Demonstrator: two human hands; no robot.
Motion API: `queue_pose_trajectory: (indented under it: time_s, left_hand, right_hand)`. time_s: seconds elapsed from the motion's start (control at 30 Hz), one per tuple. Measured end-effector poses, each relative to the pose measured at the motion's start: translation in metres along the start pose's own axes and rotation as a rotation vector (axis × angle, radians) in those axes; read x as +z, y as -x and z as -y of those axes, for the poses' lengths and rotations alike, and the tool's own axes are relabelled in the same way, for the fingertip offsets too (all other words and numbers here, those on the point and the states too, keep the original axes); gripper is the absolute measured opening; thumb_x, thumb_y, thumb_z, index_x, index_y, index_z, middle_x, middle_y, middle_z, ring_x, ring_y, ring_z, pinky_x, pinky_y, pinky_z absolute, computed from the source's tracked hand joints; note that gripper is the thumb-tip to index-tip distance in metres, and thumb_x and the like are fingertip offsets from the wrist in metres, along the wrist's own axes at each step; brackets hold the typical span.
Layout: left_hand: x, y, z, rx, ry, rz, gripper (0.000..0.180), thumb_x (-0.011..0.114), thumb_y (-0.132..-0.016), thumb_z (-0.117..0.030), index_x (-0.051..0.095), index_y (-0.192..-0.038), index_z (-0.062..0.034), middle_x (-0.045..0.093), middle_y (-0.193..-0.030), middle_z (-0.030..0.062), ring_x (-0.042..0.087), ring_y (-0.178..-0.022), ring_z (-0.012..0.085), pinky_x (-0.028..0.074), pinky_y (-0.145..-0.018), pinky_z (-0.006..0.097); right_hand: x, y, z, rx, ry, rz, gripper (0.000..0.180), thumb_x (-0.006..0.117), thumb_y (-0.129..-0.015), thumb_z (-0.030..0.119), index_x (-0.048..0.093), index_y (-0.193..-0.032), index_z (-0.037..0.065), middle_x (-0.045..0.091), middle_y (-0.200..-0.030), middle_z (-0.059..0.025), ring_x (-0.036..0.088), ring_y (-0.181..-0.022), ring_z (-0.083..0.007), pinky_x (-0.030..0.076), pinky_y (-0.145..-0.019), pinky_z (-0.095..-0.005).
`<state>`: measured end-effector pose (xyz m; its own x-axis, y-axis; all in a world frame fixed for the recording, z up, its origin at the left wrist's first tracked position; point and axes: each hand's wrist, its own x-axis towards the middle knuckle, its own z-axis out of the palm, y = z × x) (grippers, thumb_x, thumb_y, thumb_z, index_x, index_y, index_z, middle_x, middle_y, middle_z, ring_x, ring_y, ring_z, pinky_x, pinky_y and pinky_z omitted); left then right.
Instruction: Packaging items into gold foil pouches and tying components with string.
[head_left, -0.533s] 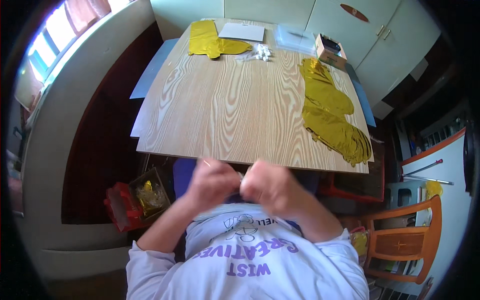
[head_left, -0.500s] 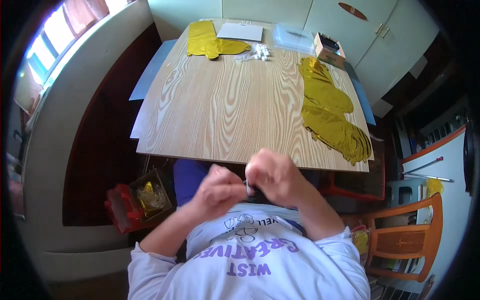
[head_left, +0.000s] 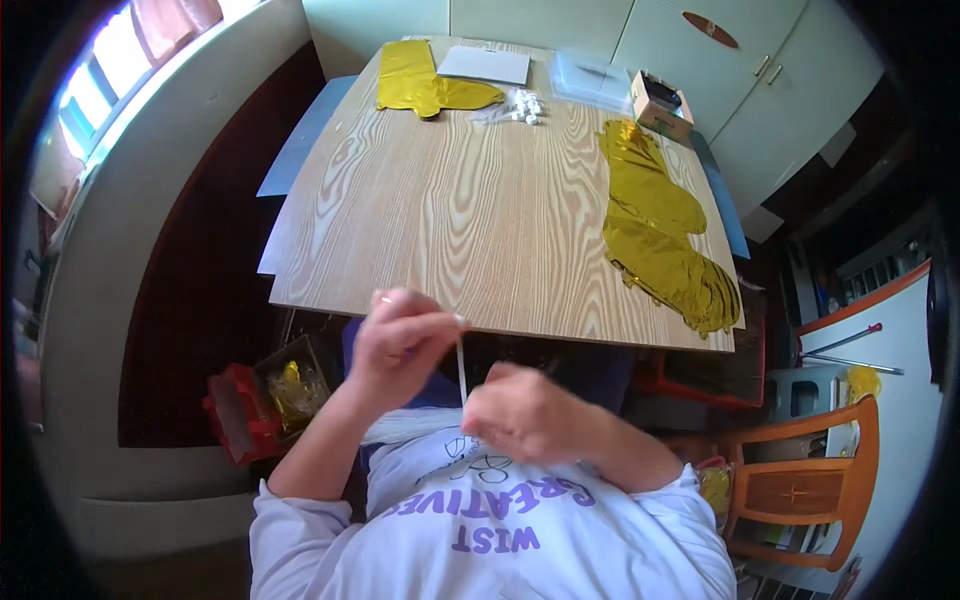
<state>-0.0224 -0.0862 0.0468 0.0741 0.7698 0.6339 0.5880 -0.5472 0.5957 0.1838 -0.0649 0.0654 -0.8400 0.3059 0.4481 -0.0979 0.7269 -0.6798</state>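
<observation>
White strip is gripped by pinched left hand, fisted right hand; box holds gold foil.

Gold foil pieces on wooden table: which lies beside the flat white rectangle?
The gold foil piece at the table's far-left corner; the other gold foil lies along the right edge.

The left hand and the right hand, close together a moment ago, are now drawn apart: the left is raised, the right is lowered toward the shirt, and more white strip is exposed between them.
</observation>
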Motion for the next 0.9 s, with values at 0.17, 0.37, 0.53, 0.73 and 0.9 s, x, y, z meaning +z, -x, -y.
queue_pose_trajectory:
  time_s: [0.17, 0.37, 0.53, 0.73, 0.9]
  left_hand:
    - [-0.003, 0.009, -0.029, -0.102, 0.722, 0.209, 0.004, 0.069, -0.084, -0.004, 0.071, -0.087, -0.0047, 0.06, -0.08, 0.0038, 0.057, -0.076, 0.0137, 0.041, -0.068, 0.027]
    - [0.007, 0.015, 0.001, -0.033, 0.03, 0.079, 0.018, 0.069, -0.075, 0.004, 0.07, -0.087, -0.0082, 0.064, -0.085, 0.0054, 0.058, -0.075, 0.0201, 0.044, -0.068, 0.031]
    - [-0.002, 0.019, -0.018, -0.112, 0.637, 0.001, 0.011, 0.07, -0.079, -0.001, 0.072, -0.089, -0.0037, 0.061, -0.08, 0.0064, 0.055, -0.072, 0.0144, 0.044, -0.062, 0.026]
    - [0.011, 0.022, -0.023, -0.03, 0.459, 0.251, 0.008, 0.069, -0.082, -0.004, 0.072, -0.089, -0.0058, 0.061, -0.079, 0.0048, 0.056, -0.076, 0.0174, 0.043, -0.071, 0.029]
    - [0.007, 0.014, 0.005, -0.178, 0.277, -0.153, 0.01, 0.068, -0.082, -0.001, 0.071, -0.091, -0.0049, 0.061, -0.079, 0.0061, 0.057, -0.074, 0.0167, 0.044, -0.067, 0.028]
  right_hand:
    - [-0.025, -0.013, -0.028, 0.259, 0.005, -0.214, 0.021, 0.06, -0.093, 0.02, 0.057, -0.078, 0.006, 0.052, -0.071, -0.0097, 0.052, -0.065, -0.0256, 0.043, -0.06, -0.0356]
    - [-0.007, -0.014, -0.006, -0.032, 0.014, -0.11, 0.013, 0.064, -0.085, 0.01, 0.057, -0.076, 0.007, 0.054, -0.07, -0.0064, 0.052, -0.064, -0.0243, 0.042, -0.061, -0.0341]
    - [-0.002, 0.001, -0.039, 0.24, 0.064, -0.037, 0.011, 0.061, -0.089, 0.012, 0.057, -0.081, 0.007, 0.054, -0.072, -0.0079, 0.053, -0.063, -0.0258, 0.042, -0.062, -0.036]
    - [-0.027, -0.025, -0.02, 0.13, 0.183, -0.247, 0.016, 0.061, -0.088, 0.015, 0.056, -0.074, 0.008, 0.052, -0.07, -0.0065, 0.049, -0.064, -0.0258, 0.041, -0.062, -0.0349]
    - [0.015, 0.0, -0.017, -0.022, -0.047, -0.063, 0.022, 0.061, -0.091, 0.017, 0.053, -0.072, 0.007, 0.051, -0.069, -0.0079, 0.05, -0.062, -0.0257, 0.041, -0.063, -0.0352]
